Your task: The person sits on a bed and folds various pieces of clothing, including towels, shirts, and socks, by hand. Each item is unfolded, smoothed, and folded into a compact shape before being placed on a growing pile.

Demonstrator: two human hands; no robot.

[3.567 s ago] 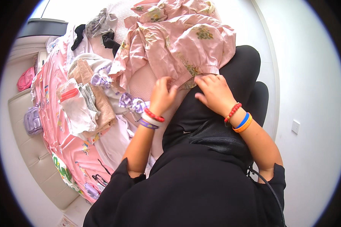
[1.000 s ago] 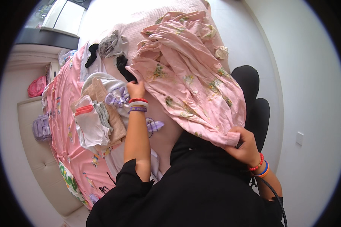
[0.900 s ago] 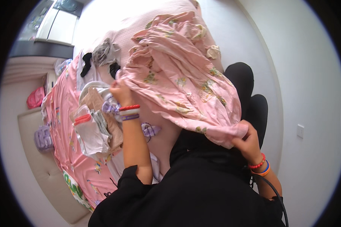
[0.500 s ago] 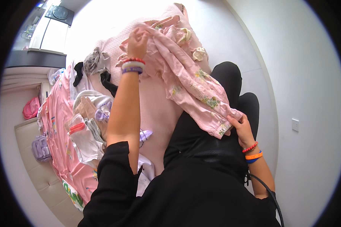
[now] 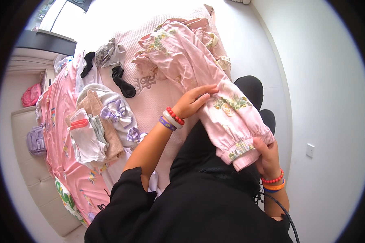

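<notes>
A pair of pink printed pajama trousers (image 5: pixel 215 81) lies lengthwise from the bed onto my lap. The gathered elastic end (image 5: pixel 245 148) is nearest me, over my black-clad thighs. My right hand (image 5: pixel 267 158) pinches the right corner of that elastic end, thumb on top and fingers hidden beneath. My left hand (image 5: pixel 194 101) rests on the left edge about midway along, fingers stretched out flat on the cloth. More crumpled pink clothing (image 5: pixel 209 36) lies under and beyond the far end of the trousers.
Left on the bed are folded clothes (image 5: pixel 87 139), a purple-and-white bow (image 5: pixel 115 112), black socks (image 5: pixel 123 82) and a crumpled grey garment (image 5: pixel 109 54). A pink printed sheet (image 5: pixel 61 129) spreads farther left. A white wall (image 5: pixel 324 101) stands on the right.
My left hand has let go of the far end and come back toward me onto the trousers' middle. The trousers now lie flatter and straighter. My right hand still holds the elastic end.
</notes>
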